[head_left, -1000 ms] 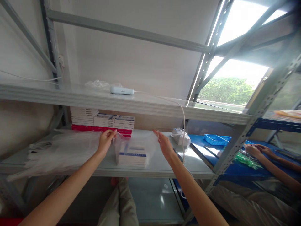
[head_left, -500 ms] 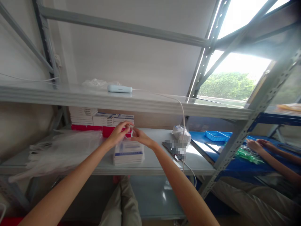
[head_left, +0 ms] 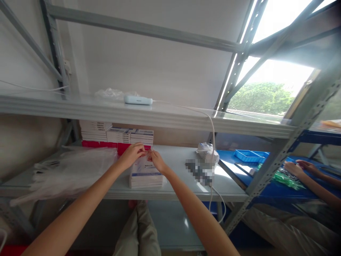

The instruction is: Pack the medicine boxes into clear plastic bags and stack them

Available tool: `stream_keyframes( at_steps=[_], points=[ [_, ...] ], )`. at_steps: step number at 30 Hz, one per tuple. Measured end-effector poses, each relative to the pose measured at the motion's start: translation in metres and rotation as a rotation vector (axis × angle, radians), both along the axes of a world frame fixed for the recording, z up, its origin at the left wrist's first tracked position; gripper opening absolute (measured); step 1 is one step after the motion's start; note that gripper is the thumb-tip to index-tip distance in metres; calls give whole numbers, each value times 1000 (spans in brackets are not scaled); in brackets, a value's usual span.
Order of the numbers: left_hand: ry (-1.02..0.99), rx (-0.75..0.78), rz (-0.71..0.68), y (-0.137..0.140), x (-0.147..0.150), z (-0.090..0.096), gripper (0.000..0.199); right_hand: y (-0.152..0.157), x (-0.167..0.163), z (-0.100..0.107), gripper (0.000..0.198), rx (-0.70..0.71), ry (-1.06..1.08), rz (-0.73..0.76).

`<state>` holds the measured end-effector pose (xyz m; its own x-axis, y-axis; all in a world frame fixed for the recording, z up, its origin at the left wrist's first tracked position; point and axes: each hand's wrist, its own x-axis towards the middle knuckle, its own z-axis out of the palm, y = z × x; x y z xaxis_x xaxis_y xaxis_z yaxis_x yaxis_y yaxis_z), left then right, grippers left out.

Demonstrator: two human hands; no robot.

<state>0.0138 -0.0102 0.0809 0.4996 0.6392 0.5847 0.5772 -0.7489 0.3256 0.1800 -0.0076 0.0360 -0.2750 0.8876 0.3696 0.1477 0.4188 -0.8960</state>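
Note:
A short stack of white boxes with a blue stripe [head_left: 146, 180] sits in a clear plastic bag [head_left: 163, 179] near the shelf's front edge. Over the far end of that stack, my left hand [head_left: 135, 153] has its fingertips pinched together at what looks like the bag's edge. Close against it, my right hand [head_left: 157, 160] is also closed, its thumb and fingers gathered on the same thin plastic. The exact grip is too small to make out clearly.
Behind stand white boxes [head_left: 118, 136] on red boxes [head_left: 98, 144]. Flat clear bags [head_left: 80, 167] lie left. Right are a wrapped bundle [head_left: 209, 152], a pixelated item [head_left: 198, 171] and a white cable [head_left: 213, 133]. A co-worker's hands [head_left: 299, 168] work beside blue trays [head_left: 246, 155].
Both hands have come lower and closer to the bagged boxes, and their fingertips have drawn together. The view has shifted slightly.

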Motion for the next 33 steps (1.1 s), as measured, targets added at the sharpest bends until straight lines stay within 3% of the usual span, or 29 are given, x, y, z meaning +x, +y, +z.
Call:
stream_keyframes(
  at_steps=[6,10,16,21,27,33],
  points=[
    [208,233,153,-13,0,-1,13,-7,-8,1,48,-25,134,-18],
    [143,379,227,-17,-5,-1,20,-11,-7,-6,54,-18,265,-42],
    [171,265,54,-18,1,-2,14,-13,-5,-7,53,-41,227,-1],
    [201,305,100,-18,7,-10,19,-12,-4,0,52,-16,153,-5],
    [250,409,188,-24,11,-20,17,-8,5,5,53,-34,34,94],
    [344,376,205,-32,13,-12,19,-5,11,6,47,5,-44,168]
  ],
)
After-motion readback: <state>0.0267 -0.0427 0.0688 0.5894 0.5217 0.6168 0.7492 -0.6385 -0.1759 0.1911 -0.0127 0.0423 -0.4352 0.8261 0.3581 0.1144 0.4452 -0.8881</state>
